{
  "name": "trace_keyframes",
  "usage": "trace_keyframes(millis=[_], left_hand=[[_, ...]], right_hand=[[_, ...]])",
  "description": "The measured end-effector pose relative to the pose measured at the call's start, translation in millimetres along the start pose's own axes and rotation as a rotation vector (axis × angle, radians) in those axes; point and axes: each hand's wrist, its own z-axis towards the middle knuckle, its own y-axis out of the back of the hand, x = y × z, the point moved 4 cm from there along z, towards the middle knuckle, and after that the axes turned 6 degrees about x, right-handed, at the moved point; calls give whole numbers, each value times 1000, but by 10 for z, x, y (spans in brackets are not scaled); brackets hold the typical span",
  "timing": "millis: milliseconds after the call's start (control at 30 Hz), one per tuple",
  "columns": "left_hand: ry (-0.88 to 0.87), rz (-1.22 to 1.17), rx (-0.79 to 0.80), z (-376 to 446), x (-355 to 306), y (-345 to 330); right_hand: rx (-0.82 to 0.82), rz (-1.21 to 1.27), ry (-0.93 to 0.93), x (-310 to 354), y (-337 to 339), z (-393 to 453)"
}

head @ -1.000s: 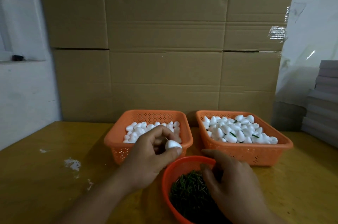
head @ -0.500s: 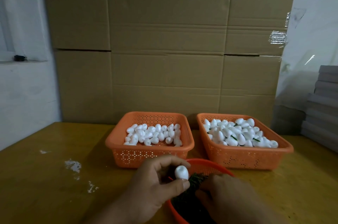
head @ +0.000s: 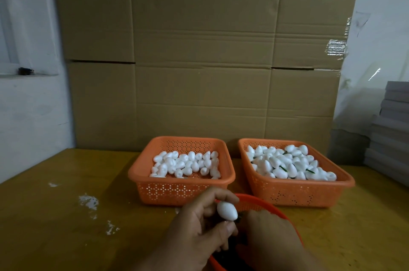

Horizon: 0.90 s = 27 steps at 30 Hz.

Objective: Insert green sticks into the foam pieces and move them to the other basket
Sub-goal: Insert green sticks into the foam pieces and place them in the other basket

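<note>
while a foam piece [head: 227, 211] is pinched between thumb and fingers of the left hand [head: 199, 233] over the round bowl [head: 261, 202], a green stick seems pressed in by the right hand [head: 269, 232]; its grip cannot be told. finished pieces are kept in the right basket [head: 296, 193].
</note>
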Motion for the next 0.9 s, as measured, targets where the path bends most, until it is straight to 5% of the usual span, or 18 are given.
trace_keyframes(millis=[300,600,900], left_hand=[[6,105,-197,14,35,84],[83,-248,-284,58,7,118],[200,-526,-314,63,31,127]], right_hand=[[-252,271,44,-38,191,-137],[-379,731,260,-47,356,-351],[-459,599,510,110,357,-385]])
